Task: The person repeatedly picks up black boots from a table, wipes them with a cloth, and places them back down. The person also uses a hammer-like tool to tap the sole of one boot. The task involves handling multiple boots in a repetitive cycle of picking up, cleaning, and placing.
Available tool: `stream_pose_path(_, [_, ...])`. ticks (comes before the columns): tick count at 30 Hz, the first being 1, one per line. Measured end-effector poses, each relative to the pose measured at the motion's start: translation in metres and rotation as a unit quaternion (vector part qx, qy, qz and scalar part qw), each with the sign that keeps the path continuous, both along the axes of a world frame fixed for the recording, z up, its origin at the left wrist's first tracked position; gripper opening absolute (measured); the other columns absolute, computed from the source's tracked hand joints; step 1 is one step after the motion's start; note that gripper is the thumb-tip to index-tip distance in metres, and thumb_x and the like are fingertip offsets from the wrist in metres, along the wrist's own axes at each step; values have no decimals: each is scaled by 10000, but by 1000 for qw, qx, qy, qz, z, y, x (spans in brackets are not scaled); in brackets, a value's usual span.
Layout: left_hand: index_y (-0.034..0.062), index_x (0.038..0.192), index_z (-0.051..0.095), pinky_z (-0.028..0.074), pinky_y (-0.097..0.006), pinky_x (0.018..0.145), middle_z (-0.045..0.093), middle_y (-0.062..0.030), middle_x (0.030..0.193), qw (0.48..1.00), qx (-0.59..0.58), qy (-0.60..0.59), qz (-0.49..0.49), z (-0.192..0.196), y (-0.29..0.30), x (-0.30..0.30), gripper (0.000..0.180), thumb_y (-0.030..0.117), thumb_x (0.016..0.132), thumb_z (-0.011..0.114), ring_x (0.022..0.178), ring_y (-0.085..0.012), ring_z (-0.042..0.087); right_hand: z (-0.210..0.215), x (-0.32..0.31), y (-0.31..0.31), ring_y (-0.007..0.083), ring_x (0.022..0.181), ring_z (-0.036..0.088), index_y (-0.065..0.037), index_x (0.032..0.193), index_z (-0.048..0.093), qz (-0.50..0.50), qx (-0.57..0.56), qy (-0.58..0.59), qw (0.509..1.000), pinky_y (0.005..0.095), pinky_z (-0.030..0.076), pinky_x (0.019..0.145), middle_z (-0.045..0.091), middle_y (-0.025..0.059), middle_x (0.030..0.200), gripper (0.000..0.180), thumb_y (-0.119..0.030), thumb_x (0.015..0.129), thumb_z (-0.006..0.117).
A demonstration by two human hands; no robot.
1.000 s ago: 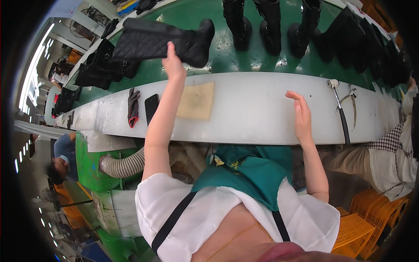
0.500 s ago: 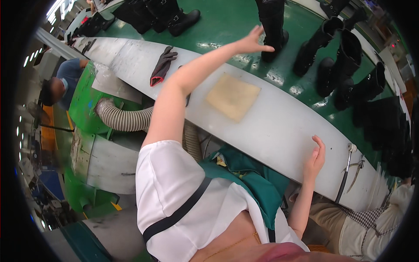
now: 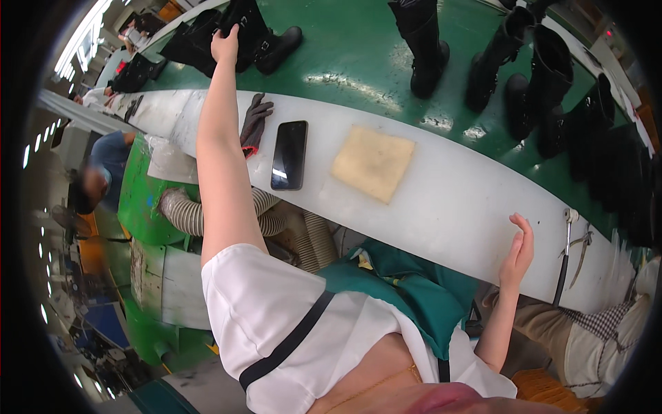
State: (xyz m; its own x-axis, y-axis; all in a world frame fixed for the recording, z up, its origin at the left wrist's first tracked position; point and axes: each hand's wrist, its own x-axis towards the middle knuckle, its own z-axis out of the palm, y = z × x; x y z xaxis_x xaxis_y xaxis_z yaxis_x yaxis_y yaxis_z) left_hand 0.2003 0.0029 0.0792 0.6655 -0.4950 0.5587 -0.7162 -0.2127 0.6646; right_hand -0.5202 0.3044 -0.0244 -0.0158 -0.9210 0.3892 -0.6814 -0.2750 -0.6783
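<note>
My left hand [image 3: 225, 47] reaches far out to the upper left, its fingers closed at a tall black boot [image 3: 243, 27] with buckled straps. Part of that grip is hidden against the dark leather. Other black boots [image 3: 193, 41] stand close beside it. Over the white table my right hand [image 3: 518, 254] hovers with fingers loosely apart and nothing in them. A yellowish square cloth [image 3: 374, 164] and a black phone [image 3: 289, 155] lie on the tabletop between my arms. Next to my left forearm is a dark work glove [image 3: 256, 117] with a red cuff.
Beyond the white table [image 3: 455, 207] runs a green surface [image 3: 345, 48] carrying a single boot [image 3: 422, 52] and several more boots [image 3: 527, 76] at right. A ratchet-like tool [image 3: 565, 255] and pliers [image 3: 581, 254] lie at the table's right end. Green machinery [image 3: 152, 200] with a ribbed hose [image 3: 183, 215] stands left.
My left hand has swung from beside the single boot to the boots at upper left. The phone, mostly covered by my arm before, now shows. My right hand stays over the table.
</note>
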Motion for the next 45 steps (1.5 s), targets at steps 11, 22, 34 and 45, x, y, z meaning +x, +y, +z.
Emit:
stream_pose_path(11, [-80,783,662,500,-371,732,692,-185,772,987,-123,24,-99,70,45,-67,481,393,865,646,740,-287,674,21,-18,17,222,1117,570,1,1213,560,-4,38,-62,997,350,364,1034,633,121,1126,322,-137,999,363])
stream_pose_path(22, [-49,1027,641,557,-332,800,689,-135,971,738,-235,376,-509,130,204,-287,277,203,950,553,857,-251,688,65,61,-25,245,1263,474,-47,1337,495,153,30,-173,973,356,291,1093,560,139,1294,399,-200,989,373])
stream_pose_path(34, [29,919,677,469,-266,551,652,-37,773,669,-215,112,-703,68,263,-515,115,91,829,711,607,-146,580,36,58,-137,225,892,606,7,1053,578,268,-29,-376,887,306,480,807,629,114,968,389,-338,969,420])
stream_pose_path(45, [348,1074,713,306,-183,395,364,71,644,593,-354,-149,-707,-33,328,-564,452,107,692,698,487,-74,397,88,47,-94,194,607,466,-6,573,492,452,-17,-224,863,294,377,611,499,88,564,672,-467,995,245])
